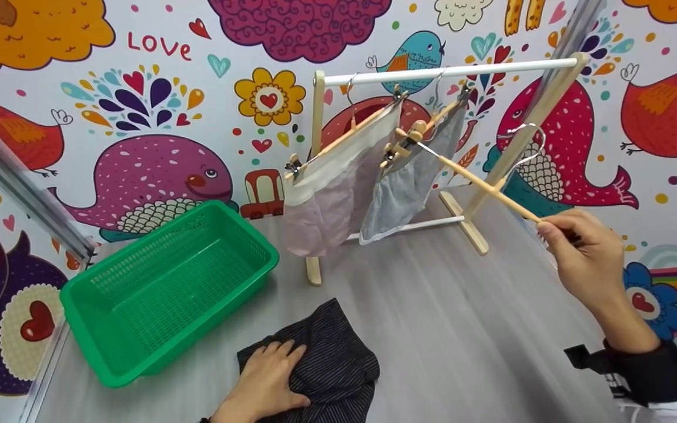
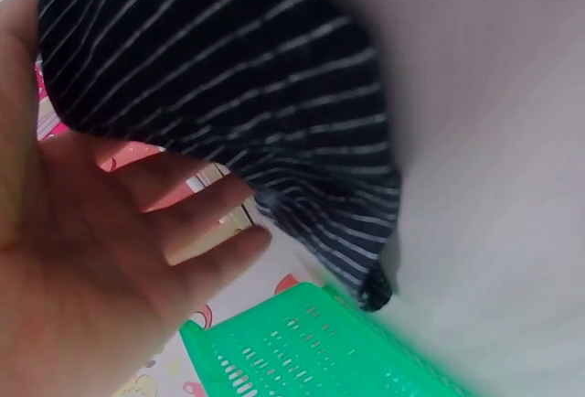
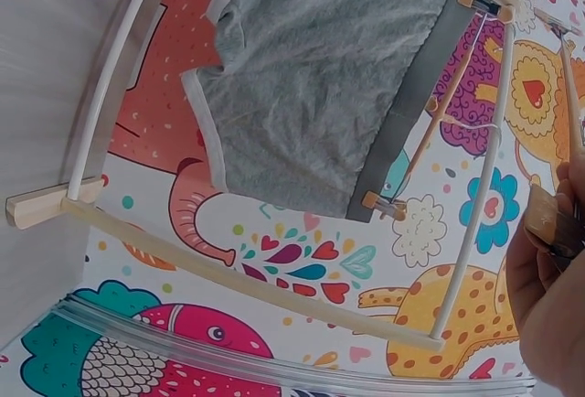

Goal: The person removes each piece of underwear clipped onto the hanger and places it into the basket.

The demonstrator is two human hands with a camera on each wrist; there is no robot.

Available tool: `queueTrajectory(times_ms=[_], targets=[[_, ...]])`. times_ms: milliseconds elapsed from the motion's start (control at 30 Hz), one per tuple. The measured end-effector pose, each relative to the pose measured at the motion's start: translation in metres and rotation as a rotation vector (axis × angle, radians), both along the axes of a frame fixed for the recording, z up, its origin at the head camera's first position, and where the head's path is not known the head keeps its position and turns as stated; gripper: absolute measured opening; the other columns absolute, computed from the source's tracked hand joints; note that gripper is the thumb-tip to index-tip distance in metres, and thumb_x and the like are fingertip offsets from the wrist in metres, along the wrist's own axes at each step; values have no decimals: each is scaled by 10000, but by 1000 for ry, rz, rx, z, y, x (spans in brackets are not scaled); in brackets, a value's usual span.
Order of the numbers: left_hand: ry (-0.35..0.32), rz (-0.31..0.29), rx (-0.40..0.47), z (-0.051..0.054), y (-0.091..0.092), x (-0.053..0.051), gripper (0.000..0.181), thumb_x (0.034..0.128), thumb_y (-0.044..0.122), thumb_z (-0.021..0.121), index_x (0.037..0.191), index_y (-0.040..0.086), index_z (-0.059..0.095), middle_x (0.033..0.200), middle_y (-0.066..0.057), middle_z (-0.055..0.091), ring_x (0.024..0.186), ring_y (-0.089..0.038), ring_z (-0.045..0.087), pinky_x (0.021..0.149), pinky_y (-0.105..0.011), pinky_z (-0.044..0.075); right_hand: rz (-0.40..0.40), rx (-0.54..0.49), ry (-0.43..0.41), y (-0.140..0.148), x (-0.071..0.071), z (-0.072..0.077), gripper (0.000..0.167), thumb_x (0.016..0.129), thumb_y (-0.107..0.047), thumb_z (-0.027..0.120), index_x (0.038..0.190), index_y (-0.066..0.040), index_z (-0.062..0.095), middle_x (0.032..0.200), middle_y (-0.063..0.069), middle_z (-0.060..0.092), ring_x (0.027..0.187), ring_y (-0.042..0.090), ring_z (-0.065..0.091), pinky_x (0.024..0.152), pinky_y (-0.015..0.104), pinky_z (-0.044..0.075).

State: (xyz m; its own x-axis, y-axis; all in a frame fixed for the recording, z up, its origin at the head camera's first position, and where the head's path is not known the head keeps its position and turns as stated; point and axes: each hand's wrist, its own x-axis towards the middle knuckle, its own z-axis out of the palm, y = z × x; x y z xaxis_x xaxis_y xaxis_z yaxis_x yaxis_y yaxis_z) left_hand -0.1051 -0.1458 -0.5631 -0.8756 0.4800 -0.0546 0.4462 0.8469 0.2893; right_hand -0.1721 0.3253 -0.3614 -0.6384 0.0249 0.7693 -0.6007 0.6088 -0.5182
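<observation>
Black striped cloth [image 1: 338, 355] lay on the table [image 1: 468, 329] beneath the left hand [image 1: 271, 379], its fingers extended and grasping nothing; the curled right hand [image 1: 591, 258] pinched a wooden hanger [image 1: 515, 204]. Beyond, a pink-and-white garment [image 1: 329, 211] and a grey garment [image 1: 412, 185] hung from the rack [image 1: 491, 69]; the striped cloth was not yet hung.

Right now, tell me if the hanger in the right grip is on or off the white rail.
Off: the right grip holds the hanger, and its hook is apart from the white rail.
</observation>
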Motion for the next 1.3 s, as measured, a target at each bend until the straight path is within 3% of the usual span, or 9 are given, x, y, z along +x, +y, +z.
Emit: queueTrajectory(times_ms=[233,567,867,1100,1300], targets=[[21,-3,27,0,1,1,827,718,467,917,1350,-3,665,1333,-230,655,1184,-418,619,936,-596,540,0,-58,-35,-1,3,2,112,893,241,656,967,176,709,853,-39,613,671,41,498,614,81,441],[59,-13,18,2,1,0,712,723,378,914,1277,-15,700,1276,-203,685,1118,-380,641,900,-531,572,-61,-66,-62,8,1,-1,120,899,225,663,983,160,720,871,-126,603,659,25,512,616,76,450],[103,-1,37,-2,3,4,500,729,150,871,1177,-17,727,1145,-152,722,996,-331,666,771,-454,611,-73,-69,-58,22,-7,-5,77,938,134,685,998,142,734,861,-95,608,654,45,528,620,83,475],[70,14,100,-2,-1,3,417,750,54,864,1147,22,740,1136,-105,731,1018,-308,664,755,-464,612,-107,-91,-62,30,-11,-5,88,959,61,705,997,133,738,829,-79,603,607,42,519,582,85,466],[3,75,184,2,-3,3,332,773,-17,799,1088,78,749,1103,-71,743,1002,-304,675,741,-520,592,-174,-96,-118,34,-13,-6,117,977,13,705,1026,110,748,823,-90,592,643,51,524,593,91,469]])
